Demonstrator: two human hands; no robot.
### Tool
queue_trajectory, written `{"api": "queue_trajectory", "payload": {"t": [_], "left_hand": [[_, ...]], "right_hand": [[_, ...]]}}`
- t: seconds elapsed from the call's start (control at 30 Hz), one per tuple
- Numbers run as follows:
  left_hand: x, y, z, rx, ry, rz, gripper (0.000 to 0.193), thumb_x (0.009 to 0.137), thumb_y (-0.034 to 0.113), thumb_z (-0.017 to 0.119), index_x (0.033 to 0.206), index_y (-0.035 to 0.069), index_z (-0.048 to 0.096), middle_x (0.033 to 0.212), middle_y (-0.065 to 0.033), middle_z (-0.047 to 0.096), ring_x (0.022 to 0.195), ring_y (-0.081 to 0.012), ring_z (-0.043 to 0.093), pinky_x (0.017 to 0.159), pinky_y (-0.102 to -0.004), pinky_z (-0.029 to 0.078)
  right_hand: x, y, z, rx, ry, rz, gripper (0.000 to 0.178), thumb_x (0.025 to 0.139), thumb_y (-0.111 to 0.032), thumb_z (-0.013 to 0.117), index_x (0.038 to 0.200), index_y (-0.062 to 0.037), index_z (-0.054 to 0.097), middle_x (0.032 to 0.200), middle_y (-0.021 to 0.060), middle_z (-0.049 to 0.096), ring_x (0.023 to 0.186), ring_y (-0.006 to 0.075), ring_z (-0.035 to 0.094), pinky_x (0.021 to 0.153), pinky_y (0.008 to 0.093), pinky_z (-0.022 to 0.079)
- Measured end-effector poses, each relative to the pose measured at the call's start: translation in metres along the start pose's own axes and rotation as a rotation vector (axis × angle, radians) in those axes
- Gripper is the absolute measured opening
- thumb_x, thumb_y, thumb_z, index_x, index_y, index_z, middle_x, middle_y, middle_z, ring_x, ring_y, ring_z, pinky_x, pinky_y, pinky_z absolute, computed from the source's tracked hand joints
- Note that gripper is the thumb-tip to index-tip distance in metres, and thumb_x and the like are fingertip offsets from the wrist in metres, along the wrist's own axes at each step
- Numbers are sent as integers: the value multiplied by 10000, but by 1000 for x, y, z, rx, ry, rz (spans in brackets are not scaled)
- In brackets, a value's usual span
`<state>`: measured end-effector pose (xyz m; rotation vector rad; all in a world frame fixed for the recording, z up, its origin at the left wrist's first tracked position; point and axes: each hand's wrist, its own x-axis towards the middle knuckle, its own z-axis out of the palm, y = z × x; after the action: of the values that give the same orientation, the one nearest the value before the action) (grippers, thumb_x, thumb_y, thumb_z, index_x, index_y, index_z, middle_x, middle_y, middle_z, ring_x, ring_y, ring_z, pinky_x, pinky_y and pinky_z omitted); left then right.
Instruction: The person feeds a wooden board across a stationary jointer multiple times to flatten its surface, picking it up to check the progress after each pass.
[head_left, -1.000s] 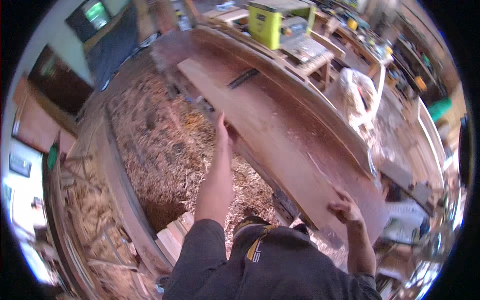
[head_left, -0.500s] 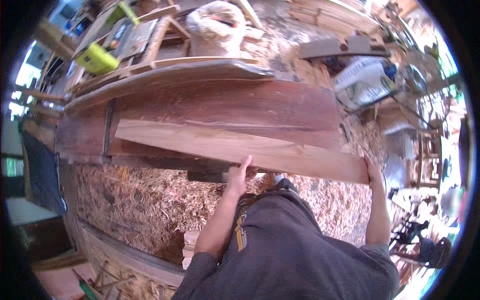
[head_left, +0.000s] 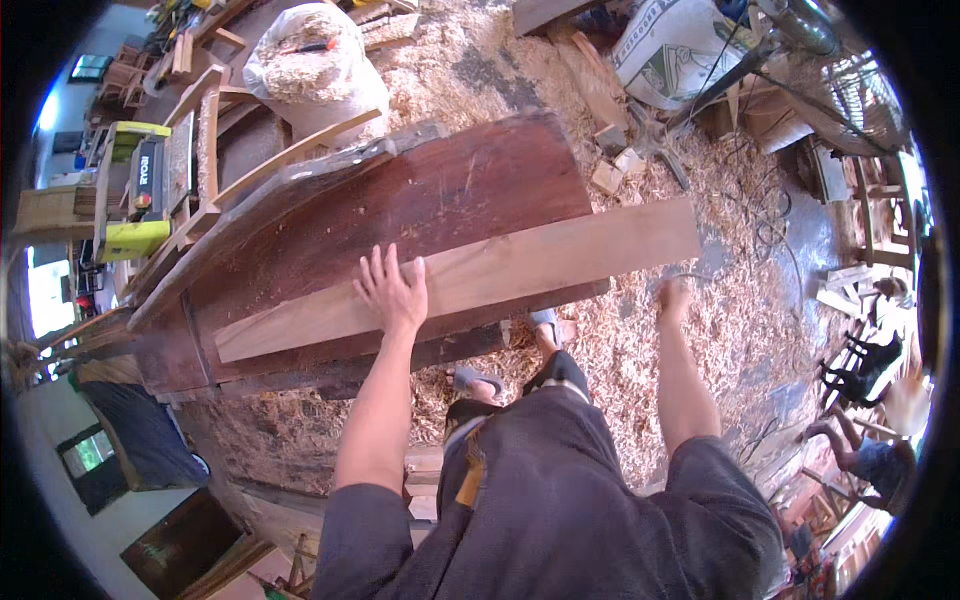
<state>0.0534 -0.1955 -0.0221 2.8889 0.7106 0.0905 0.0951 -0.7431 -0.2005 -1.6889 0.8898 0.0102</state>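
Observation:
A long, pale wooden board (head_left: 500, 268) lies slantwise on a reddish-brown wooden bench (head_left: 470, 175), its right end jutting past the bench's edge. My left hand (head_left: 395, 287) rests on the board left of its middle, open, with the fingers spread over the top face. Off the board, my right hand (head_left: 674, 297) hangs below its right end, slightly blurred. Its fingers look curled into a loose fist, and I see nothing in them.
Wood shavings (head_left: 640, 350) cover the floor. Behind the bench stand a white sack of shavings (head_left: 315, 75) and a yellow-green machine (head_left: 138, 195). Small wood blocks (head_left: 607, 178) lie beyond the right end; a printed sack (head_left: 672, 50) is farther back. At far right is another person (head_left: 885, 470).
The board's right end has swung away from me and its left end has come nearer. My right hand has let go; my left has moved left onto its top. The view has shifted.

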Motion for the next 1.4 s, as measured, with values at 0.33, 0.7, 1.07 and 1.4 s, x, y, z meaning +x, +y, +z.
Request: {"api": "queue_trajectory", "payload": {"t": [0.33, 0.7, 1.07, 1.4], "left_hand": [[-3, -18, -12, 15, 39, 49, 509, 936, 506, 612, 1234, 95, 643, 1419, -111, 553, 1431, -380, 389, 1203, -607, 191], [4, -15, -16, -44, 41, -4, 544, 932, 535, 596, 1177, 52, 648, 1358, -143, 580, 1404, -389, 414, 1184, -583, 210], [-2, -12, -18, -129, 54, -44, 527, 886, 518, 671, 1136, 55, 645, 1330, -149, 568, 1397, -416, 401, 1144, -650, 236], [-3, -23, -18, -97, -18, 15, 923, 739, 717, 725, 1384, 89, 524, 1486, -169, 447, 1458, -416, 307, 1168, -684, 170]], "right_hand": [[-140, 115, 242, -778, -686, -123, 369, 951, -373, 626, 1143, -68, 706, 963, 99, 711, 883, 224, 675, 754, 384, 540], [-156, 139, 284, -1019, -776, -217, 447, 922, -432, 641, 1204, -87, 672, 1017, 107, 706, 936, 255, 662, 805, 415, 520], [-160, 132, 279, -1115, -850, -294, 536, 893, -491, 655, 1265, -106, 637, 1071, 115, 700, 989, 286, 650, 856, 446, 500], [-124, 105, 243, -1134, -872, -417, 623, 867, -545, 668, 1321, -123, 606, 1120, 123, 695, 1036, 314, 639, 902, 475, 482]]}}
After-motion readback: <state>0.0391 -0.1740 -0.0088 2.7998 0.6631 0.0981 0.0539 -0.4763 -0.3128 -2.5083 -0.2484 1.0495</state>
